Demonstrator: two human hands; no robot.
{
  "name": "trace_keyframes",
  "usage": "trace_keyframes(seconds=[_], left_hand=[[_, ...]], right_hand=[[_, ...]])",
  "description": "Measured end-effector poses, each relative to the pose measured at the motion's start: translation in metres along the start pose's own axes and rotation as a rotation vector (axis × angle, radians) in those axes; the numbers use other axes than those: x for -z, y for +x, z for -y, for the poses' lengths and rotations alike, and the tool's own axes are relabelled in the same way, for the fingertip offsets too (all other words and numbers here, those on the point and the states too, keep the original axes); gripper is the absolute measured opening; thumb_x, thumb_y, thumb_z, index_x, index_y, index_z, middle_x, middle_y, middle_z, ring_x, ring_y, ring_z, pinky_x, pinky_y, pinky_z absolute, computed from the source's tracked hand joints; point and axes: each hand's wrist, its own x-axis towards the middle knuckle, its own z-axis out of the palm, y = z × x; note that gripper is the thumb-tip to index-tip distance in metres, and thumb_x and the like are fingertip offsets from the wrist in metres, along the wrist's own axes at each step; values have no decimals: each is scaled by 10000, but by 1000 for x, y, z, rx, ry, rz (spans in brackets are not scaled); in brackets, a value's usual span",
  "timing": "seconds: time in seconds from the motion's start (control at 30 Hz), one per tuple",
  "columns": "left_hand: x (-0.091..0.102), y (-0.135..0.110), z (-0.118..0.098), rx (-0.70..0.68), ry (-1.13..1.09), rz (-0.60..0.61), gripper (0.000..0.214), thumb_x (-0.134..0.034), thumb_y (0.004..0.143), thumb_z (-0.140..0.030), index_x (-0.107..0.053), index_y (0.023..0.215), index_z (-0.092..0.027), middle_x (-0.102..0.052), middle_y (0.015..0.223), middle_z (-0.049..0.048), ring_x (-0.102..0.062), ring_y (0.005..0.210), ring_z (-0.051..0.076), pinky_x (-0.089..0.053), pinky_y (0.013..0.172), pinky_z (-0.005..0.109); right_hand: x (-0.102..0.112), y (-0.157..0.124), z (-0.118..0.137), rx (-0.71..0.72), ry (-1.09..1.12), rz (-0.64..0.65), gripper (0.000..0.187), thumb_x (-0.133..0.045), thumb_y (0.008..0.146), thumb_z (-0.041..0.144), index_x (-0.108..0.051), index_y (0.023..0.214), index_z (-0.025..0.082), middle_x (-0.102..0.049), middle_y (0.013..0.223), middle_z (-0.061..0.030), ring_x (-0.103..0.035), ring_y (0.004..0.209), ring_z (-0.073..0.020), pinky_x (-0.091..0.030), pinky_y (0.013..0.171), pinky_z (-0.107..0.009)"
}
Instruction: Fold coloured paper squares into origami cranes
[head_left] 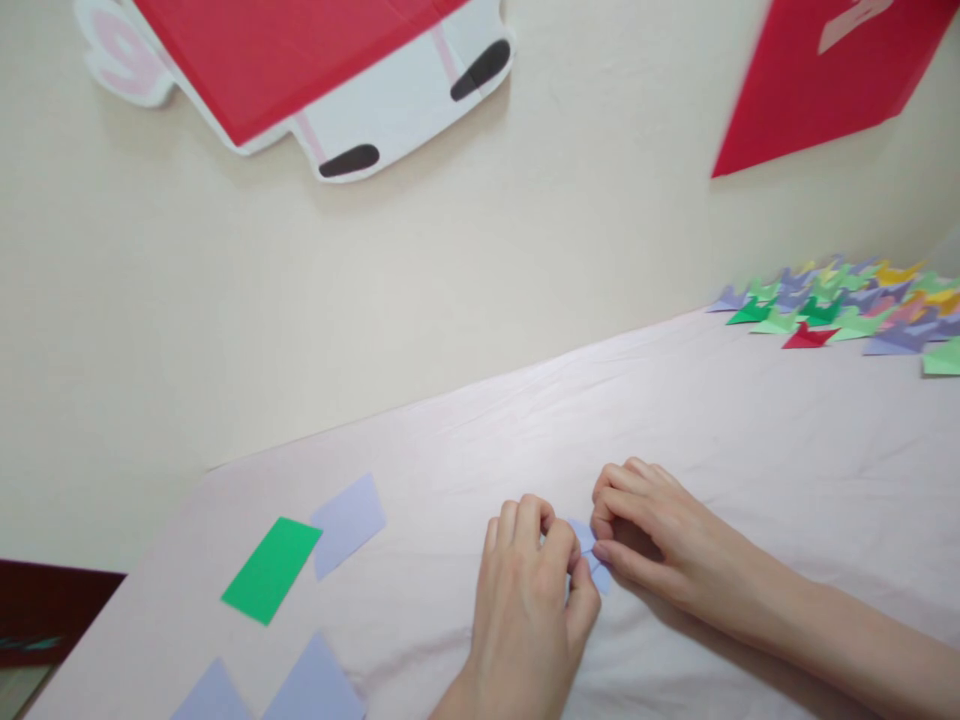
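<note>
Pinch from left hand [529, 590] and right hand [652, 540], both closed on small folded lavender paper piece [590, 556], down at pale pink wrinkled tablecloth [750, 440] (near front edge). Flat green paper rectangle [271, 570] off left; heap of colourful folded paper pieces [847, 305] way back right.

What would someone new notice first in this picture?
Likely the left hand and right hand low in the middle, pinching a small lilac paper between them. Then the heap of colourful folded papers at the far right on the table, and the green sheet at lower left.
</note>
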Motion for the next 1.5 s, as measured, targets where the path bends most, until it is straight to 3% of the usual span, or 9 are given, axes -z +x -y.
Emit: trace_keyframes(seconds=[0.5, 0.77, 1.5], left_hand=[[-5, 2, 1, 13, 58, -23, 174, -535, 792, -29, -540, 823, -200, -523, 942, 39, -483, 889, 228, -425, 755, 390], [-8, 4, 1, 19, 79, -8, 186, -535, 775, -10, -556, 807, -192, -537, 934, 50, -490, 887, 238, -419, 751, 397], [-8, 5, 2, 6, 51, 21, 207, -493, 800, -29, -558, 886, -205, -513, 956, 48, -471, 897, 242, -396, 760, 406]], right_hand=[[0, 0, -1, 21, 35, -2, 153, -527, 888, 76, -559, 802, 198, -591, 862, -27, -494, 846, -206, -352, 788, -373], [1, -4, -3, 67, 52, 18, 121, -585, 875, 96, -585, 881, 217, -591, 909, -12, -498, 887, -206, -351, 809, -369], [-10, -3, 14, -76, 16, -85, 233, -522, 737, -19, -558, 814, 198, -577, 869, -10, -488, 846, -202, -328, 773, -368]])
